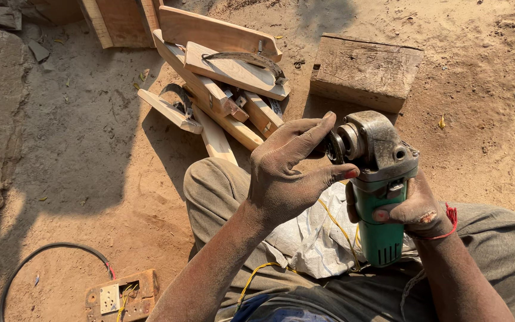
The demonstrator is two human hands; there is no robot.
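Right hand (415, 209) grips green grinder (377, 179) above wood pile (222, 83)

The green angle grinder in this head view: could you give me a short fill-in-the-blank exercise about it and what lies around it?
1. The right hand grips the angle grinder's body, which is coloured ____.
2. The left hand's fingertips touch the grinder's ____ end.
3. The pale cut wooden pieces lie piled on the ____ ground.
4. The black cable runs to a wooden ____ board.

Missing words: green; spindle; sandy; socket
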